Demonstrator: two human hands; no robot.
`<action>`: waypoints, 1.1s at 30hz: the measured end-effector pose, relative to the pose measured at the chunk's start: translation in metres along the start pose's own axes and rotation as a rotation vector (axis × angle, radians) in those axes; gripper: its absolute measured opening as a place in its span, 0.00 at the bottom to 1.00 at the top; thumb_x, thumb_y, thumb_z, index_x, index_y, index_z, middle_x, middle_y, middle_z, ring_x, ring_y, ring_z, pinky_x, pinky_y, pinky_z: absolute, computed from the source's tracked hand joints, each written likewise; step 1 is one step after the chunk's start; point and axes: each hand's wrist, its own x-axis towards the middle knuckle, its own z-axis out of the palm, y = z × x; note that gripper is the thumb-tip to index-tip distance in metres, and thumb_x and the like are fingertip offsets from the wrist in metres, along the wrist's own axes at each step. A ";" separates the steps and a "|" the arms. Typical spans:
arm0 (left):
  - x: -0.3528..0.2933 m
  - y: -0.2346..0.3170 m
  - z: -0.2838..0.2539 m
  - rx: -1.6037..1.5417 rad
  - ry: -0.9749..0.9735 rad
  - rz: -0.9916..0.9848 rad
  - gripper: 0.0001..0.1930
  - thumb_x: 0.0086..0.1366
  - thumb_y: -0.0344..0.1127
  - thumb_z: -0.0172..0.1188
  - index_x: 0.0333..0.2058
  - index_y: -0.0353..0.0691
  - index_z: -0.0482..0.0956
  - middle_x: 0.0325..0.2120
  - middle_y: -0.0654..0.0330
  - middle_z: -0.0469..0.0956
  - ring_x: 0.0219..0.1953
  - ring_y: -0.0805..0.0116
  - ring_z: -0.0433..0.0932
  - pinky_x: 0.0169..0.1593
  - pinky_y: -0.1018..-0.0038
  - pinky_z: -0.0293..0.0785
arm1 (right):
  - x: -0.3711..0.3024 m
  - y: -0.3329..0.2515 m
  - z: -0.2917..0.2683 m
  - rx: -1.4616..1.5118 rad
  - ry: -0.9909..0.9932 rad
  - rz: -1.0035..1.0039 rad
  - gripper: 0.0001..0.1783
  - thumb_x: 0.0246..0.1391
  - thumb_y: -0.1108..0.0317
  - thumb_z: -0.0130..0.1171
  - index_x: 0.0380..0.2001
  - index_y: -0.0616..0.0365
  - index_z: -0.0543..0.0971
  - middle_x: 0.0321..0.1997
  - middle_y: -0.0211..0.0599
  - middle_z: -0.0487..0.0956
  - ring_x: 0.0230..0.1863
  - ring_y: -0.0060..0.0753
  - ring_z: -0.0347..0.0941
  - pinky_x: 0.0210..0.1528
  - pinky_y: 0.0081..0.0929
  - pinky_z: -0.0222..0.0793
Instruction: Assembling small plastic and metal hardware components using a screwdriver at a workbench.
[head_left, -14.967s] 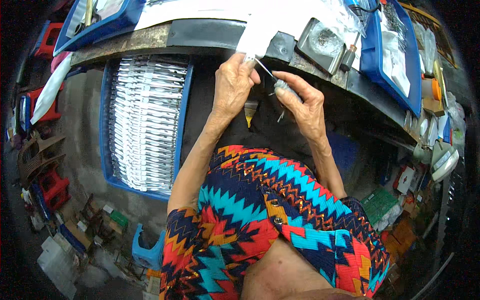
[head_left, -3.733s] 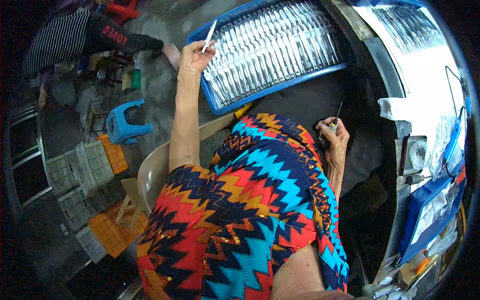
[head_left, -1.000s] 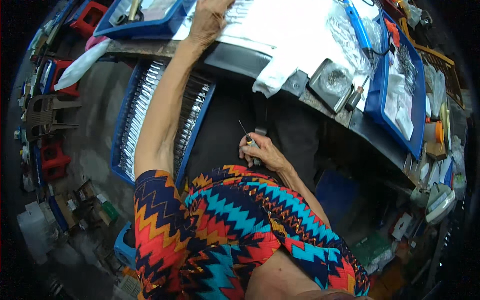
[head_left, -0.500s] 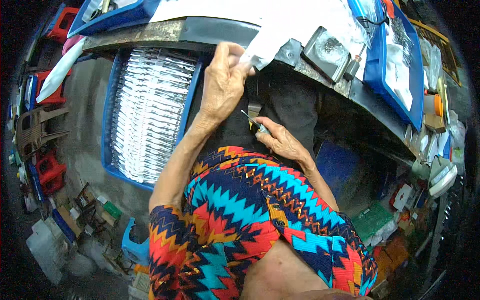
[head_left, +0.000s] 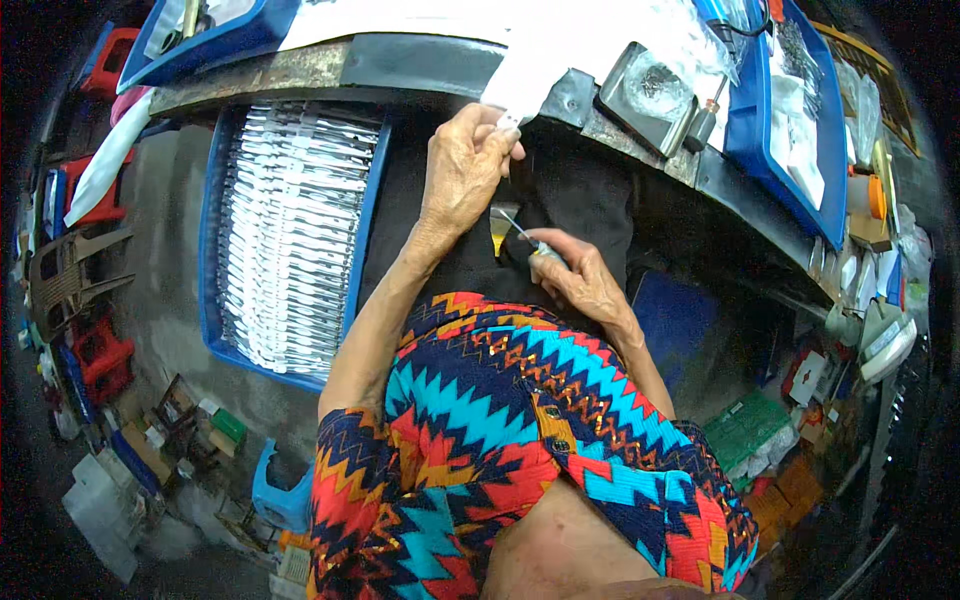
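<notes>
My left hand (head_left: 462,170) is raised at the bench's front edge, thumb and fingers closed on the end of a small flat white piece (head_left: 511,118). Glare washes out the piece's outline against the bright sheet behind it. Lower and to the right, above the dark cloth over my lap, my right hand (head_left: 588,285) is wrapped round a small screwdriver (head_left: 517,226) with a thin metal shaft and a pale handle. Its shaft points up and left toward the left hand, apart from the white piece. A yellow and metallic object (head_left: 499,236) shows just behind the shaft; its kind is unclear.
Left of my lap stands a blue crate (head_left: 209,270) packed with rows of long white and metal parts. On the bench are a dark tray (head_left: 628,100), a dark-handled screwdriver (head_left: 703,128) and a blue bin (head_left: 758,150). Red stools (head_left: 100,350) stand at far left.
My left hand has come slightly down and right with the white piece. The right hand has shifted a little right, and its screwdriver now points more steeply upward. The whole view has moved slightly.
</notes>
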 end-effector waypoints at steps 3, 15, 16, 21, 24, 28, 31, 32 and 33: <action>0.001 -0.001 0.003 -0.080 0.033 0.020 0.08 0.60 0.29 0.51 0.34 0.28 0.73 0.17 0.63 0.75 0.17 0.83 0.69 0.20 0.86 0.64 | -0.001 0.001 -0.008 -0.078 0.153 -0.190 0.15 0.51 0.69 0.49 0.43 0.62 0.69 0.25 0.30 0.70 0.24 0.18 0.64 0.27 0.17 0.63; 0.004 -0.007 0.006 -0.023 0.023 0.026 0.09 0.61 0.31 0.48 0.31 0.31 0.74 0.16 0.64 0.73 0.18 0.82 0.67 0.21 0.82 0.63 | 0.010 -0.056 -0.011 -0.183 0.457 -0.514 0.17 0.46 0.72 0.59 0.42 0.62 0.74 0.35 0.32 0.76 0.36 0.19 0.70 0.40 0.18 0.66; 0.004 -0.006 0.007 -0.023 0.020 0.024 0.09 0.61 0.31 0.48 0.31 0.31 0.74 0.16 0.64 0.73 0.18 0.82 0.67 0.21 0.82 0.63 | 0.010 -0.057 -0.012 -0.179 0.455 -0.510 0.16 0.46 0.72 0.59 0.42 0.62 0.74 0.35 0.32 0.76 0.36 0.18 0.70 0.39 0.17 0.66; 0.004 -0.005 0.007 0.024 0.030 0.039 0.09 0.61 0.31 0.48 0.29 0.31 0.73 0.16 0.62 0.73 0.19 0.79 0.69 0.24 0.80 0.65 | 0.013 -0.058 -0.017 -0.178 0.423 -0.498 0.16 0.46 0.72 0.58 0.41 0.62 0.74 0.33 0.31 0.75 0.33 0.17 0.68 0.36 0.16 0.65; 0.004 -0.006 0.007 0.083 0.044 0.072 0.09 0.60 0.31 0.48 0.28 0.31 0.73 0.15 0.60 0.73 0.19 0.76 0.71 0.25 0.78 0.67 | 0.013 -0.059 -0.018 -0.145 0.390 -0.419 0.16 0.46 0.72 0.58 0.41 0.61 0.74 0.33 0.30 0.75 0.32 0.16 0.68 0.34 0.15 0.65; 0.003 -0.005 0.010 0.142 0.068 0.086 0.09 0.59 0.31 0.48 0.28 0.31 0.73 0.15 0.58 0.73 0.20 0.72 0.73 0.26 0.75 0.68 | 0.013 -0.060 -0.020 -0.199 0.409 -0.492 0.16 0.46 0.72 0.58 0.41 0.61 0.74 0.32 0.31 0.75 0.31 0.18 0.68 0.34 0.16 0.65; 0.003 -0.004 0.011 0.198 0.078 0.091 0.09 0.59 0.31 0.47 0.27 0.30 0.72 0.15 0.57 0.74 0.21 0.69 0.75 0.27 0.73 0.69 | 0.013 -0.062 -0.023 -0.226 0.401 -0.489 0.16 0.46 0.72 0.58 0.41 0.61 0.74 0.32 0.33 0.75 0.31 0.19 0.69 0.34 0.18 0.65; 0.003 -0.006 0.011 0.216 0.094 0.114 0.09 0.60 0.31 0.48 0.27 0.31 0.73 0.16 0.62 0.72 0.19 0.76 0.69 0.24 0.78 0.64 | 0.013 -0.063 -0.024 -0.247 0.391 -0.471 0.16 0.46 0.71 0.58 0.41 0.62 0.74 0.32 0.34 0.75 0.31 0.20 0.69 0.34 0.19 0.66; 0.003 -0.006 0.012 0.234 0.109 0.138 0.09 0.61 0.31 0.49 0.26 0.33 0.74 0.16 0.67 0.71 0.18 0.82 0.64 0.22 0.82 0.60 | 0.013 -0.064 -0.026 -0.248 0.390 -0.472 0.16 0.46 0.71 0.58 0.41 0.62 0.74 0.32 0.34 0.75 0.31 0.20 0.69 0.34 0.19 0.66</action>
